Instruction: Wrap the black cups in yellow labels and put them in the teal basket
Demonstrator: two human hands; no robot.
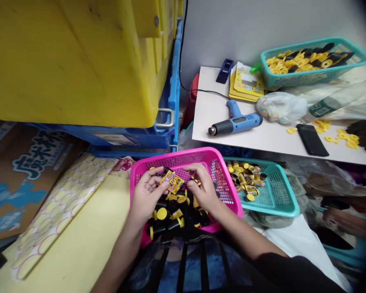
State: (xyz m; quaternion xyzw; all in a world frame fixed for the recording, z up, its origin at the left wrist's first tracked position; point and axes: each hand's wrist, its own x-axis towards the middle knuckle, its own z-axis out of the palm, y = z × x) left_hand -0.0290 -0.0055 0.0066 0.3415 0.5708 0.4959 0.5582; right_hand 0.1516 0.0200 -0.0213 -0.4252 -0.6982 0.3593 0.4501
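Over a pink basket (210, 155), my left hand (148, 189) pinches a small yellow printed label (173, 182) between thumb and fingers. My right hand (203, 187) is beside it, with its fingers curled and thumb bent in. A small bit of yellow and dark print shows at its fingertips, but what it belongs to is unclear. Below both hands, the pink basket holds several black tubes with yellow caps (162, 213), and some of them lie on their sides. More contents are hidden behind my hands.
A teal basket (280, 195) with several labelled tubes (247, 177) is at right. On the white table (201, 114) lie a blue heat gun (236, 124), a black phone (312, 139), yellow rings and another teal basket (311, 75). A yellow bin (79, 61) looms at left.
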